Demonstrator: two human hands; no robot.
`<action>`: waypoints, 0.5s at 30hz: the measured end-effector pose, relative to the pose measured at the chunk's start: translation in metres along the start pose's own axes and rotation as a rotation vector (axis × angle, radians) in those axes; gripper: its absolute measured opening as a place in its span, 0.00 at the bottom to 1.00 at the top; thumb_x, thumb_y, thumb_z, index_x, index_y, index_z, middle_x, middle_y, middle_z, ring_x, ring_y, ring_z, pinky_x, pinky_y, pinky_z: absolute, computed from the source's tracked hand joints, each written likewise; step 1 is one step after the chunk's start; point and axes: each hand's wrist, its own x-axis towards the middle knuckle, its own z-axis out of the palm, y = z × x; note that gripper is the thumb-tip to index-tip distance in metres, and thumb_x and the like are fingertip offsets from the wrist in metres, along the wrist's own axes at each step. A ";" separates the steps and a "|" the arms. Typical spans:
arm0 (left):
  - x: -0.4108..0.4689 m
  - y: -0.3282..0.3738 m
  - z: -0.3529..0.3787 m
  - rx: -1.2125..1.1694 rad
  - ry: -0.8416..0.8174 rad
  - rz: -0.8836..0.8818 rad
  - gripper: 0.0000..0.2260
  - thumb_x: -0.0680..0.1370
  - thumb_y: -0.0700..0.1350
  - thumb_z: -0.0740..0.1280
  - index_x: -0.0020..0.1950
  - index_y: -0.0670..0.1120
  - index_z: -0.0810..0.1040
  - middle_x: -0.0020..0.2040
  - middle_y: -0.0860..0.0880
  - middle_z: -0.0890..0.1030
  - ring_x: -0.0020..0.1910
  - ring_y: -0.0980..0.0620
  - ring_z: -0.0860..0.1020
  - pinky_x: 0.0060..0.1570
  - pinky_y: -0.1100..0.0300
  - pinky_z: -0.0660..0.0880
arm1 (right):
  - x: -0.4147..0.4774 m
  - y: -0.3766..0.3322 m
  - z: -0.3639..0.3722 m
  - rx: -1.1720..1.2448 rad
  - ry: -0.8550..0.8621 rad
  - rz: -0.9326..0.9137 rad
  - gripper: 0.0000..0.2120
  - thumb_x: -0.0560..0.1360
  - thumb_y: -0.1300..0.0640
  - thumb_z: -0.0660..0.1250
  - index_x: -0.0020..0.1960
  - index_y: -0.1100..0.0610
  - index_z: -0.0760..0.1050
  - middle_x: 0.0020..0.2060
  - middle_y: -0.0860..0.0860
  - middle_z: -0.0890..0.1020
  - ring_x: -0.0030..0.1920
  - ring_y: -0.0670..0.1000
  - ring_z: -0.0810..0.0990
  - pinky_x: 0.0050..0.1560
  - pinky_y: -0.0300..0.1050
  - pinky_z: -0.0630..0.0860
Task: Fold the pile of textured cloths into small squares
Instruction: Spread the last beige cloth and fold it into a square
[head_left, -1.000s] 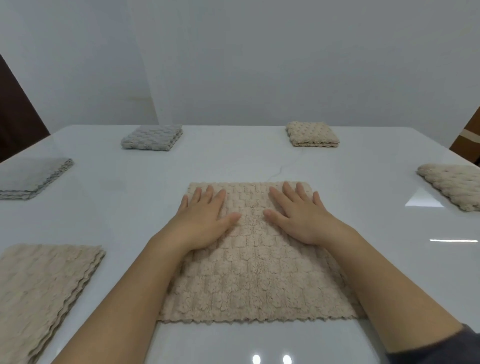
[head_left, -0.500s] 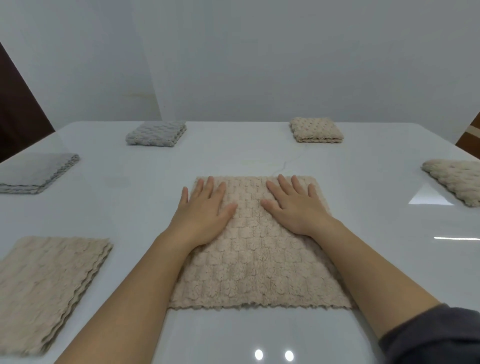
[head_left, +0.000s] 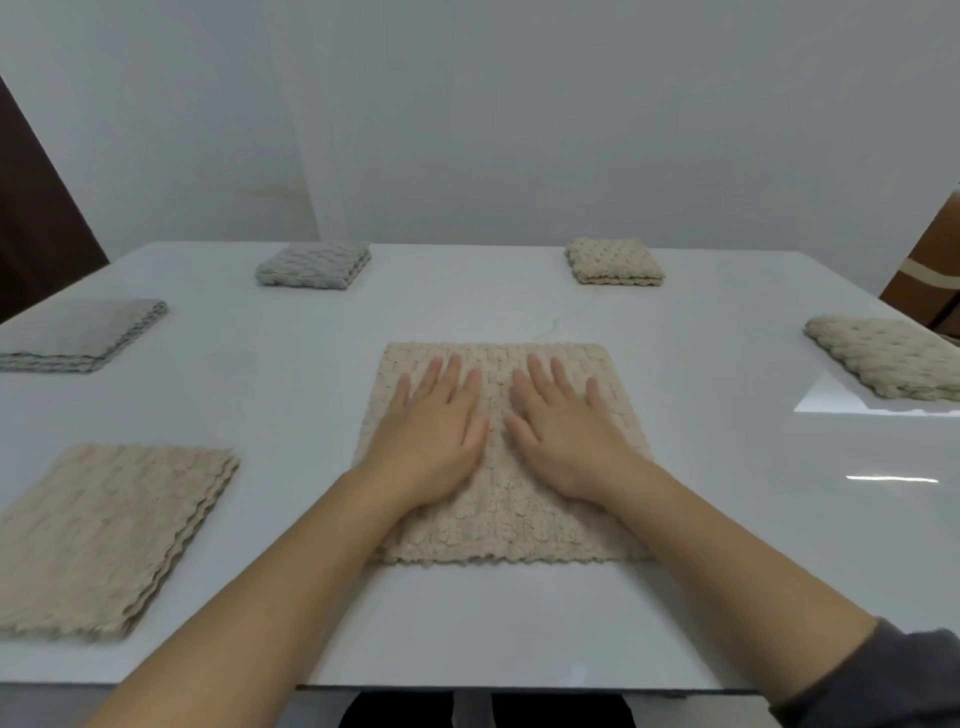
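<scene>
Beige cloth (head_left: 500, 519) lies flat on the white table (head_left: 727, 519) under left hand (head_left: 431, 439) and right hand (head_left: 566, 439), each grip wide.

Leaving bare worktop (head_left: 291, 410) open beside the fingers (head_left: 453, 374). Blocking farther left with a beige stack (head_left: 104, 535) and grey stack (head_left: 78, 332), farther right with a beige pile (head_left: 888, 358), well ahead with grey square (head_left: 314, 265) and beige square (head_left: 613, 261).

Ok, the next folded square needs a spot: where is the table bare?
The widest bare table lies right of the cloth under the left hand and right hand, nearer than the right-edge beige pile. Also bare: the far middle between the grey square and the beige square. The left is more crowded: a beige stack and a grey stack.
</scene>
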 end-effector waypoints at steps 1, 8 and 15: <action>-0.006 0.006 0.005 0.005 -0.025 0.018 0.26 0.83 0.54 0.44 0.80 0.50 0.43 0.80 0.50 0.40 0.78 0.53 0.38 0.76 0.49 0.38 | -0.005 -0.005 0.005 -0.013 -0.029 -0.009 0.29 0.83 0.43 0.41 0.80 0.53 0.39 0.78 0.50 0.37 0.77 0.52 0.34 0.76 0.59 0.36; -0.037 -0.018 0.003 -0.008 -0.070 -0.147 0.27 0.83 0.56 0.42 0.80 0.49 0.41 0.80 0.49 0.40 0.78 0.51 0.39 0.76 0.50 0.38 | -0.033 0.017 0.002 -0.026 -0.037 0.101 0.30 0.82 0.42 0.40 0.80 0.53 0.39 0.79 0.51 0.39 0.78 0.53 0.36 0.76 0.59 0.36; -0.046 0.027 0.015 -0.014 -0.032 -0.079 0.26 0.83 0.54 0.43 0.80 0.48 0.42 0.80 0.51 0.40 0.78 0.52 0.38 0.76 0.48 0.38 | -0.051 -0.023 0.018 -0.015 -0.021 0.049 0.31 0.82 0.42 0.39 0.80 0.55 0.40 0.79 0.51 0.40 0.78 0.53 0.36 0.76 0.59 0.36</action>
